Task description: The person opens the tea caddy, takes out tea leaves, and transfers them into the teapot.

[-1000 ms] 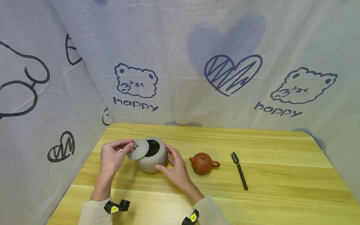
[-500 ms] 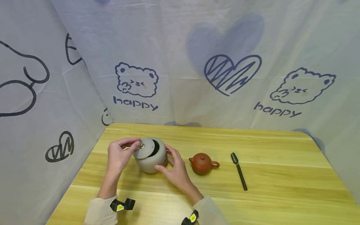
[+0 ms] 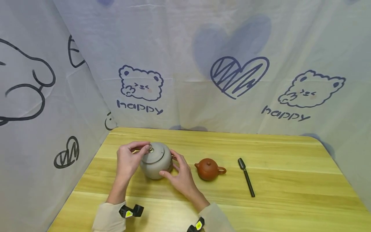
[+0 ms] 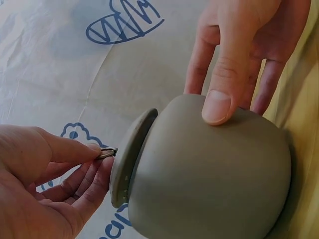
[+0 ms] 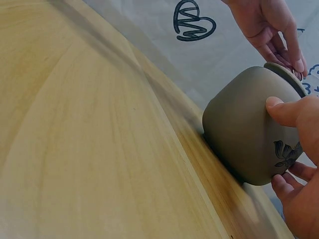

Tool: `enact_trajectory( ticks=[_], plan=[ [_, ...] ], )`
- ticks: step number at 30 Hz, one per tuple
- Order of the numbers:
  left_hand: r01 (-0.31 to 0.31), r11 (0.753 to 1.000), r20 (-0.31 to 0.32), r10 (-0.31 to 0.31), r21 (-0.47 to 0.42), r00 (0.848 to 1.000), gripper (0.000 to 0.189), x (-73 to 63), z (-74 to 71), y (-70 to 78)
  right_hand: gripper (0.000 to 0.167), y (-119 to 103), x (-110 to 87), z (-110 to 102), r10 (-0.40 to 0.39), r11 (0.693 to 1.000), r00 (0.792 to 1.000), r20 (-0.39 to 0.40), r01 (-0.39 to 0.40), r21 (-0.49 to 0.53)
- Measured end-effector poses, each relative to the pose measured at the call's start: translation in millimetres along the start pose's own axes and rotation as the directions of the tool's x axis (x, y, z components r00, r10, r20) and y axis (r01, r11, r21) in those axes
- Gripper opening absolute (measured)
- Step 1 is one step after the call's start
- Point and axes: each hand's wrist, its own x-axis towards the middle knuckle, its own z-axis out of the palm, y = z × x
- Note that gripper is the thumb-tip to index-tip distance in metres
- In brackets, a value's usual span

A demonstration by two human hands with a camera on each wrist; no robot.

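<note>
A round grey jar (image 3: pixel 153 170) stands on the table, a dark flower drawn on its side in the right wrist view. Its grey lid (image 4: pixel 132 157) lies over the mouth, looking slightly tilted in the left wrist view, with a thin gap at one edge. My left hand (image 3: pixel 128 158) pinches the small metal ring knob (image 4: pixel 107 153) on the lid between thumb and fingers. On the other side, my right hand (image 3: pixel 182 175) holds the jar's wall, thumb in front and fingers around the back. The jar's inside is hidden by the lid.
Right of the jar sits a small reddish-brown teapot (image 3: pixel 208 169), spout toward my right hand. Farther right lies a dark scoop with a long handle (image 3: pixel 247 178). A printed cloth (image 3: pixel 185 96) hangs behind the wooden table (image 3: pixel 290 180).
My left hand has moved right with the lid, which slid from beside the jar's dark opening to over it. My right hand has stayed on the jar.
</note>
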Motion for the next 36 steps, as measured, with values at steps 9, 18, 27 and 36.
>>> enact_trajectory(
  ticks=[9, 18, 27, 36],
  plan=[
    [-0.014, 0.999, 0.006, 0.013, 0.038, 1.000, 0.009, -0.3, 5.0, -3.8, 0.080, 1.1, -1.1, 1.3, -0.002, 1.000, 1.000, 0.001, 0.002, 0.002],
    [-0.044, 0.992, 0.007, 0.043, 0.115, 0.999, 0.010, -0.8, 2.2, -4.3, 0.081, 0.2, -1.8, 0.3, -0.001, 1.000, 1.000, -0.001, 0.001, 0.004],
    [-0.037, 0.979, 0.012, 0.035, 0.200, 0.999, 0.010, 0.2, -1.9, -7.1, 0.082, -3.1, 0.1, 0.1, 0.006, 1.000, 1.000, 0.008, -0.006, -0.015],
    [-0.008, 0.982, 0.044, -0.001, 0.187, 0.999, 0.011, 3.4, -4.9, -16.5, 0.080, -3.1, 0.8, -4.7, 0.028, 0.999, 0.999, 0.024, -0.028, 0.018]
  ],
)
